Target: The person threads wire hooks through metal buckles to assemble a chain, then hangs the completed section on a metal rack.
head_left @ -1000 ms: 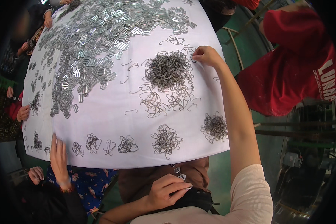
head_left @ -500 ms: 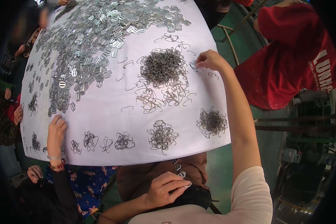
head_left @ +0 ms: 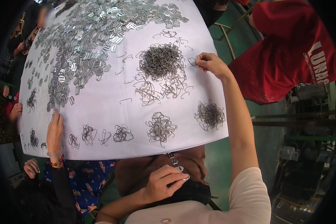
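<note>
A green floor (head_left: pixel 217 160) is seen around a bench (head_left: pixel 104 108) spread with white cloth, and its near edge is bowed by the lens. Much of the far left part is covered by a broad scatter of flat, slotted silver pieces (head_left: pixel 100 31). To the right of these, a dense heap of wire hooks (head_left: pixel 161 59) is set, with looser hooks strewn about its edges. Smaller clusters are laid along the near side, among them a tangled cluster (head_left: pixel 161 128) and a denser one (head_left: pixel 210 115) near the right corner.

The right hand (head_left: pixel 211 64) is held over the bench, just right of the dense heap. A thin wire hook (head_left: pixel 192 61) is pinched at the tips of its fingers; whether a second one is held with it cannot be made out at this size. The left hand (head_left: pixel 166 183) is kept below the near edge, over a brown garment (head_left: pixel 132 172), and a small shiny metal piece (head_left: pixel 186 178) is grasped between thumb and forefinger. Just beyond it, a string of silver pieces (head_left: pixel 174 161) is seen against the brown cloth.

At the left, the scatter's lower end is touched by a co-worker's hand (head_left: pixel 55 127). On the right, a red shirt (head_left: pixel 280 56) is worn by another person.
</note>
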Available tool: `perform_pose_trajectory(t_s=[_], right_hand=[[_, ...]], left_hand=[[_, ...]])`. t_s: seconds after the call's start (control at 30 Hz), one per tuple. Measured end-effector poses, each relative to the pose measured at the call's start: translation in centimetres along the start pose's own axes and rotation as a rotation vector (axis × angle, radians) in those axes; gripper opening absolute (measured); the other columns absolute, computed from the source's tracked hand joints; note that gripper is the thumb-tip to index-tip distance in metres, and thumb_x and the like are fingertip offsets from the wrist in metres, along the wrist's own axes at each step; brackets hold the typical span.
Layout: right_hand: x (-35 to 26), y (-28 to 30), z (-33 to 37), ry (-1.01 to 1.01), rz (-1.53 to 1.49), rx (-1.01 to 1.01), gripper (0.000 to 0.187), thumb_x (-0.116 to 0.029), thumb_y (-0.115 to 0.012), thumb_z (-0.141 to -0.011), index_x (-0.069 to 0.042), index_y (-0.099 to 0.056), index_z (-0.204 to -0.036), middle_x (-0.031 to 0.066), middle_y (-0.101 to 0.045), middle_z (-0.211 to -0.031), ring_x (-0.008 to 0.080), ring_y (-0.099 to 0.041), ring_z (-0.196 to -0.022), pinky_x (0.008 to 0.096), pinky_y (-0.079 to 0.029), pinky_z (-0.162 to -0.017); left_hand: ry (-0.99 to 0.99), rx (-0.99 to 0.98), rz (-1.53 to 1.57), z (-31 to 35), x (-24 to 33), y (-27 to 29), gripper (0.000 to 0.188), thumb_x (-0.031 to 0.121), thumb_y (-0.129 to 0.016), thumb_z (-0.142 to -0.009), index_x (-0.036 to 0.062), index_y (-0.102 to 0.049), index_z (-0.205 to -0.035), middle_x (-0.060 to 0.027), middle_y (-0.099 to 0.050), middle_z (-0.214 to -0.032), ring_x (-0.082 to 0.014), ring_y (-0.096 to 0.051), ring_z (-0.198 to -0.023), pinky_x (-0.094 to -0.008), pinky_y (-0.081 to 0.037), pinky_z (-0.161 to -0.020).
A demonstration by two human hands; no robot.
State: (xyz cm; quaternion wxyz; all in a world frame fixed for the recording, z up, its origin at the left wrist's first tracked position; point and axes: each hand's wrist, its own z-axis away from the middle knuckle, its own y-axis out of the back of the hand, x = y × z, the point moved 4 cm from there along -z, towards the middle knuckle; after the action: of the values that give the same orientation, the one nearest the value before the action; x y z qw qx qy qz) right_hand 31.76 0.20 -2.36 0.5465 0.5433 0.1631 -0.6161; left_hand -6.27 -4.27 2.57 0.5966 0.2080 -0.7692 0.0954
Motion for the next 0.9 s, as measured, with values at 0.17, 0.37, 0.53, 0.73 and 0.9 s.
perform_pose_trajectory(t_s=[0.17,0.37,0.53,0.73,0.9], right_hand=[[-1.8,-2.5,5.2,0.086,-0.125,0.079,0.011,-0.011,-0.058,-0.085,-0.002,-0.058,-0.091,-0.0010,-0.054,-0.071,0.0057,-0.048,-0.060,0.0196,-0.040,-0.055],[-4.1,-6.5,15.6,0.063,-0.214,0.216,0.014,-0.015,-0.062,-0.083,-0.002,-0.060,-0.085,-0.0004,-0.056,-0.069,0.0051,-0.047,-0.051,0.0183,-0.036,-0.045],[-4.4,-10.2,24.0,0.026,-0.469,0.245,0.014,-0.014,-0.068,-0.079,-0.002,-0.060,-0.080,0.0011,-0.058,-0.065,0.0050,-0.050,-0.052,0.0172,-0.034,-0.043],[-4.9,-14.8,30.6,-0.036,-0.610,0.261,0.009,-0.008,-0.065,-0.081,-0.001,-0.061,-0.082,0.0045,-0.063,-0.070,0.0058,-0.056,-0.053,0.0149,-0.038,-0.043],[-4.9,-15.6,32.0,0.002,-0.595,0.386,0.009,-0.009,-0.065,-0.082,0.000,-0.061,-0.082,0.0040,-0.063,-0.070,0.0059,-0.057,-0.056,0.0157,-0.040,-0.046]], left_hand=[[0.029,0.013,-0.053,0.3,0.1,0.1,0.019,-0.004,-0.068,-0.067,0.0022,-0.068,-0.085,-0.0095,-0.061,-0.079,-0.0178,-0.060,-0.067,-0.0257,-0.049,-0.058],[0.032,0.051,-0.097,0.2,0.2,0.5,0.017,-0.005,-0.067,-0.070,0.0014,-0.066,-0.086,-0.0115,-0.062,-0.081,-0.0199,-0.061,-0.069,-0.0261,-0.049,-0.061],[-0.006,0.068,-0.092,0.5,0.3,0.9,0.017,-0.003,-0.065,-0.073,0.0020,-0.065,-0.090,-0.0112,-0.064,-0.084,-0.0212,-0.063,-0.073,-0.0274,-0.050,-0.064],[0.053,0.104,0.068,0.5,0.2,0.4,0.013,-0.002,-0.063,-0.078,-0.0017,-0.059,-0.089,-0.0086,-0.064,-0.082,-0.0127,-0.064,-0.073,-0.0239,-0.053,-0.064],[-0.015,0.068,0.074,0.2,0.8,-0.3,0.014,-0.003,-0.064,-0.076,-0.0016,-0.058,-0.088,-0.0088,-0.064,-0.081,-0.0127,-0.063,-0.071,-0.0241,-0.052,-0.063]])
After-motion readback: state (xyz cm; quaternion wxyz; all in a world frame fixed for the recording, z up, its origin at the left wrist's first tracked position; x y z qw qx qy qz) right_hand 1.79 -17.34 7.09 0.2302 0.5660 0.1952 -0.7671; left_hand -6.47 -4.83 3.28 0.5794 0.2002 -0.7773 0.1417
